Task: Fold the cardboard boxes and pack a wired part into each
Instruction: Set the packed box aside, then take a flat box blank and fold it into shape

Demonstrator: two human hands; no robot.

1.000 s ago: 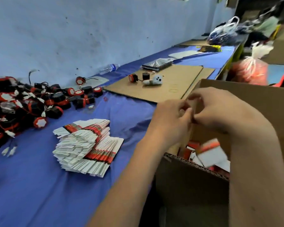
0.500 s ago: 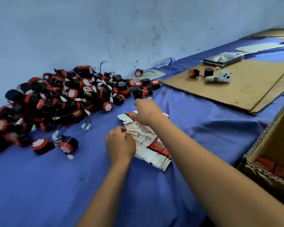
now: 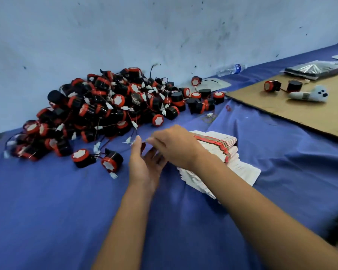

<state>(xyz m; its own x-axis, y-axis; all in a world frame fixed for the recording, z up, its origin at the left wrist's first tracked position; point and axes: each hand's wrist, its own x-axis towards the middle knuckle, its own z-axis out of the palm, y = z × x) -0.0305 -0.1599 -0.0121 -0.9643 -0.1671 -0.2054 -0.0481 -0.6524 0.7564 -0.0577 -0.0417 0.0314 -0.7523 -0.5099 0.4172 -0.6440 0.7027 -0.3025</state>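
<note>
Your right hand (image 3: 176, 145) lies over the near end of the fanned stack of flat white cardboard box blanks with red stripes (image 3: 219, 152) on the blue cloth-covered table (image 3: 47, 211). Its fingers are curled as if lifting the top blank's edge, but blur hides the pinch, so I cannot tell whether it grips anything. Your left hand (image 3: 144, 164) waits just beside it, palm turned up, fingers straight and relaxed, holding nothing.

Judging by what shows, you are at the start of one cycle: no blank is folded up yet and no part is in hand. The big heap of black-and-red round wired parts with white plugs (image 3: 105, 108) sits against the wall, near the stack, and many blanks are left, so most of the work seems to lie ahead. No finished box is in view.
</note>
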